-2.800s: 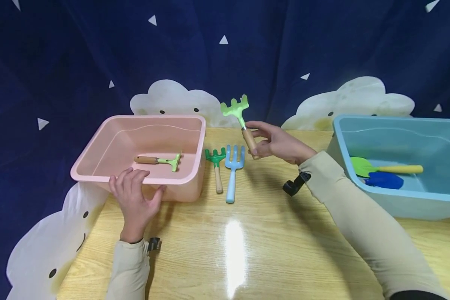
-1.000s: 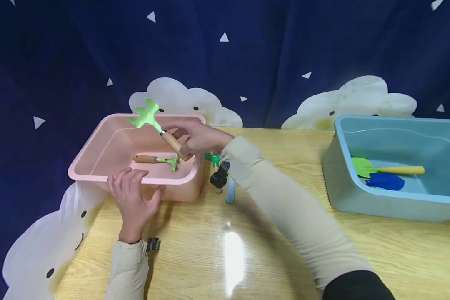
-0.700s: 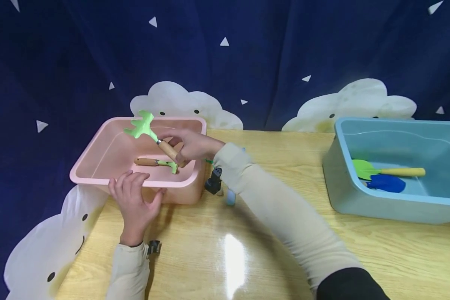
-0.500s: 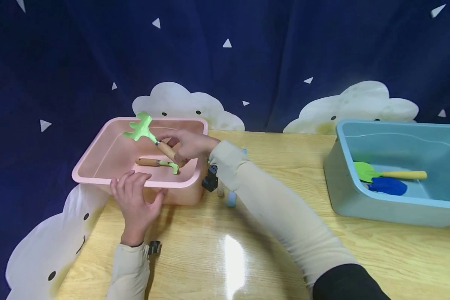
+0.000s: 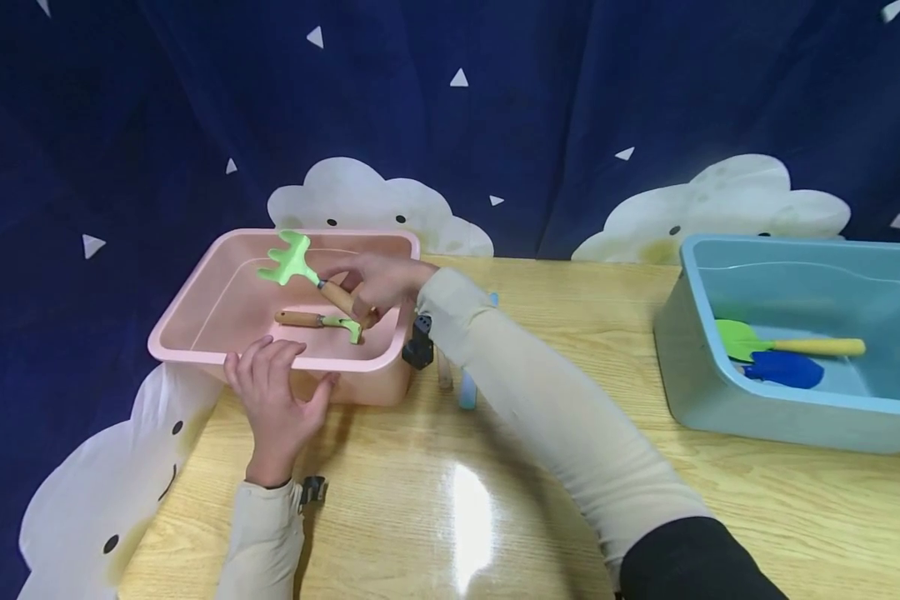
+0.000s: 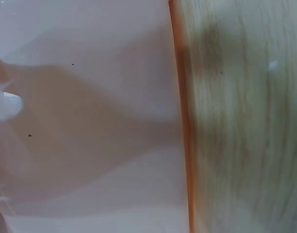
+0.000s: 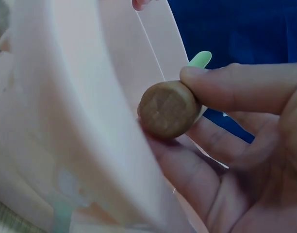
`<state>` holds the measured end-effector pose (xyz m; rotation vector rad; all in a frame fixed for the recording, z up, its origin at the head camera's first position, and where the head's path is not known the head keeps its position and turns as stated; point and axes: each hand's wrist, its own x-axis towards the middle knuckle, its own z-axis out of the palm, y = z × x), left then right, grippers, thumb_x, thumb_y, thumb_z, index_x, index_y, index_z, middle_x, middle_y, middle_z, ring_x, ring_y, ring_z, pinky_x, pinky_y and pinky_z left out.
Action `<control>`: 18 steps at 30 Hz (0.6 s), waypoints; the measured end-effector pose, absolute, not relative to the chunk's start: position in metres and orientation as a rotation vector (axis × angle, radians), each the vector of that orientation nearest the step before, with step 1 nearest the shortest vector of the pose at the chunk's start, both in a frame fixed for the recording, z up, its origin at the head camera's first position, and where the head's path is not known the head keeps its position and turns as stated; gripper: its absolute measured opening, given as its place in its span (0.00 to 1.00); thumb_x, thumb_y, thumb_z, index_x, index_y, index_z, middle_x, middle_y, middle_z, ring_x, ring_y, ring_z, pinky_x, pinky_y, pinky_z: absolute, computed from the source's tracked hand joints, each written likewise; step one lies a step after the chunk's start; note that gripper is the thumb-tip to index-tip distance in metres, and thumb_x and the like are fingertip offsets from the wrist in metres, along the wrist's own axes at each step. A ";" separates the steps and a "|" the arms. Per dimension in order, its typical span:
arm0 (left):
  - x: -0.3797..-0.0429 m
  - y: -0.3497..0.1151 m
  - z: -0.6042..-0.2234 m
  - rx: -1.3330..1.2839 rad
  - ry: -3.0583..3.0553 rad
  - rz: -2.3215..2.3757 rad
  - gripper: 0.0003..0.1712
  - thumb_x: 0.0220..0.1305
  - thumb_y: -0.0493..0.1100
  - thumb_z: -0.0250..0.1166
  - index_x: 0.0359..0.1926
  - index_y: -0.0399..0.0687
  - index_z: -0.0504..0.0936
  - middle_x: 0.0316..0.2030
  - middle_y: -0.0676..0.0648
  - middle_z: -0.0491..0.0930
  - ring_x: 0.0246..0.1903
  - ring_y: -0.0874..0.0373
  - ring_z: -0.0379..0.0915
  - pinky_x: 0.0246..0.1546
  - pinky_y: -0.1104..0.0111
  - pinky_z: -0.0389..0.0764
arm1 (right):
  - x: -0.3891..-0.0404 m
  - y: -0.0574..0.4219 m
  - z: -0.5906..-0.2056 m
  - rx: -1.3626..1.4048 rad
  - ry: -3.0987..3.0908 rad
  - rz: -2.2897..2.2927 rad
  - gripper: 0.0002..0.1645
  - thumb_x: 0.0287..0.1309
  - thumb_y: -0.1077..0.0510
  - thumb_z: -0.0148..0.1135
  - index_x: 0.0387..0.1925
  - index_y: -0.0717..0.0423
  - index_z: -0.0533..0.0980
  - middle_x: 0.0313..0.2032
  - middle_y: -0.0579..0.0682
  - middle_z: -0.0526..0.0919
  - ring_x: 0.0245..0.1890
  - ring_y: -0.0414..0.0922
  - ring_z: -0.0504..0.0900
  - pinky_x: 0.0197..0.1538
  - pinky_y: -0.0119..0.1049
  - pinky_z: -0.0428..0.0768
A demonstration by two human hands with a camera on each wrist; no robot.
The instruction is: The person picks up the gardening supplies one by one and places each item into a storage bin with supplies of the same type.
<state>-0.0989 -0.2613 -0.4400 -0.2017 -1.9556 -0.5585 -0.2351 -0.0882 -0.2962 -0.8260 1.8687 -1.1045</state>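
My right hand (image 5: pixel 386 283) pinches the wooden handle of a light green hand rake (image 5: pixel 288 260) over the pink tub (image 5: pixel 363 365), its tines pointing up and left. In the right wrist view the handle's round end (image 7: pixel 168 109) sits between thumb and fingers, close to the tub's rim. With fingers hooked over the near rim and the thumb outside, my left hand (image 5: pixel 273 400) grips the tub. A second wooden-handled tool (image 5: pixel 300 319) with a bent light green head lies on the tub's floor. The left wrist view shows mostly the tub's outer wall (image 6: pixel 100 121).
Right of the pink tub lie a wooden handle (image 5: pixel 445 372) and a light blue fork (image 5: pixel 467 392), both largely hidden by my right arm. A blue tub (image 5: pixel 810 400) at the right holds a yellow-handled green shovel (image 5: pixel 817 347) and a blue shovel (image 5: pixel 786 369). A dark curtain hangs behind.
My right hand has carried the rake left from above the table to over the pink tub, then sunk slightly. Lately it barely moves. The left hand stays on the rim.
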 end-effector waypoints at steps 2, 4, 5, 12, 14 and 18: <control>-0.099 -0.262 -0.440 -0.203 -1.954 -0.560 0.30 0.51 0.61 0.66 0.42 0.38 0.80 0.40 0.39 0.80 0.53 0.40 0.68 0.69 0.47 0.45 | -0.236 -0.089 -0.296 -0.825 1.862 -1.103 0.46 0.50 0.80 0.50 0.70 0.47 0.65 0.49 0.57 0.78 0.36 0.45 0.81 0.35 0.35 0.79; -0.099 -0.262 -0.440 -0.204 -1.954 -0.563 0.31 0.52 0.61 0.66 0.42 0.38 0.80 0.40 0.39 0.80 0.53 0.40 0.68 0.70 0.47 0.45 | -0.236 -0.091 -0.295 -0.830 1.860 -1.093 0.45 0.51 0.79 0.50 0.70 0.48 0.64 0.48 0.56 0.78 0.34 0.45 0.81 0.35 0.36 0.80; -0.099 -0.262 -0.441 -0.206 -1.953 -0.562 0.31 0.52 0.61 0.66 0.42 0.38 0.80 0.40 0.39 0.80 0.53 0.40 0.68 0.70 0.47 0.45 | -0.237 -0.091 -0.295 -0.833 1.858 -1.087 0.45 0.51 0.79 0.50 0.70 0.48 0.64 0.47 0.56 0.78 0.34 0.45 0.81 0.35 0.36 0.80; -0.100 -0.260 -0.440 -0.202 -1.958 -0.560 0.28 0.48 0.57 0.69 0.43 0.39 0.80 0.42 0.38 0.79 0.53 0.40 0.68 0.69 0.48 0.45 | -0.241 -0.094 -0.301 -0.791 1.894 -1.100 0.43 0.54 0.77 0.53 0.71 0.50 0.63 0.58 0.59 0.75 0.42 0.49 0.82 0.39 0.38 0.81; -0.100 -0.260 -0.440 -0.203 -1.957 -0.560 0.28 0.47 0.56 0.69 0.43 0.39 0.80 0.43 0.37 0.79 0.53 0.40 0.69 0.69 0.47 0.45 | -0.243 -0.095 -0.302 -0.798 1.978 -1.109 0.41 0.57 0.73 0.56 0.72 0.50 0.62 0.65 0.58 0.71 0.54 0.50 0.80 0.50 0.40 0.81; -0.098 -0.261 -0.439 -0.204 -1.965 -0.562 0.28 0.48 0.56 0.68 0.43 0.38 0.80 0.43 0.37 0.79 0.53 0.40 0.68 0.70 0.47 0.45 | -0.245 -0.096 -0.303 -0.822 2.161 -1.184 0.36 0.62 0.64 0.59 0.71 0.52 0.65 0.71 0.54 0.68 0.71 0.49 0.68 0.69 0.41 0.70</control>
